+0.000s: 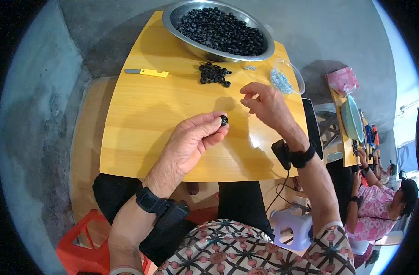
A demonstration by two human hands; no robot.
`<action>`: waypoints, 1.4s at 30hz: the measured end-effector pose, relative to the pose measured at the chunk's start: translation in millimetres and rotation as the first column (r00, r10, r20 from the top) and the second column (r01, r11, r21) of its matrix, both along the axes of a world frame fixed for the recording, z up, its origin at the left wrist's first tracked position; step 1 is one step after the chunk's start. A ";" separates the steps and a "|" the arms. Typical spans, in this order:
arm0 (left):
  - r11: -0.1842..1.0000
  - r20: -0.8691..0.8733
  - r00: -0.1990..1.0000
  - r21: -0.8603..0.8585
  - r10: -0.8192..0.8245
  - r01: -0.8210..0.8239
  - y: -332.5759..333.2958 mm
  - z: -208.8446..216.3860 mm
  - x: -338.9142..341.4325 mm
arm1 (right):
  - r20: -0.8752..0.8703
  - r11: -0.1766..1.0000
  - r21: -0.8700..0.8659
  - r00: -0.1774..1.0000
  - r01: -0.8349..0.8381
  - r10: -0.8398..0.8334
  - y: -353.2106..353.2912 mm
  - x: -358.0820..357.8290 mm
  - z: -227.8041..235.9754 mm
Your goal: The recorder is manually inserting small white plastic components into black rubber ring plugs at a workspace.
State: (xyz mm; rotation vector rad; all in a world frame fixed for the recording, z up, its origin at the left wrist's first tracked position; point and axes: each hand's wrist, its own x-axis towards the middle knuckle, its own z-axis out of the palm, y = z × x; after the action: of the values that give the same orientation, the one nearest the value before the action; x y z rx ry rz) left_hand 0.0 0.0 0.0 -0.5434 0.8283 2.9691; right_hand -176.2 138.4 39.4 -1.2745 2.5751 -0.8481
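Note:
A small, glossy black ring-like piece [224, 120] is pinched between the thumb and fingers of my left hand [191, 137], just above the table. To its right and a little farther off, my right hand [269, 105] hovers with bent fingers; thumb and forefinger look apart, and I see nothing between them. Beyond my hands lies a loose pile of similar black pieces [212, 73]. Several tiny silvery parts [250, 68] lie to the right of the pile. A clear plastic tub [300, 82] near my right hand holds more small silvery parts, too small to name.
A large steel bowl [173, 28] full of black pieces stands at the far edge of the yellow table [140, 123]. A yellow utility knife [147, 73] lies at the left. Red [83, 256] and lilac [292, 227] stools stand below. Another person [379, 206] works at the right.

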 end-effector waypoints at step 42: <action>0.998 -0.107 0.994 -0.068 -0.021 0.014 -0.3 -7.1 14.2 | 0.910 0.807 -0.348 0.377 0.477 0.170 39.8 104.4 -16.0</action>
State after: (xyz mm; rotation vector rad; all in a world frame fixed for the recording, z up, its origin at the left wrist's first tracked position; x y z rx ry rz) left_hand 14.2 -0.3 -7.1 -0.3786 0.9387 2.9868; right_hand -71.8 178.2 23.4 -0.2836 1.4955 -1.8217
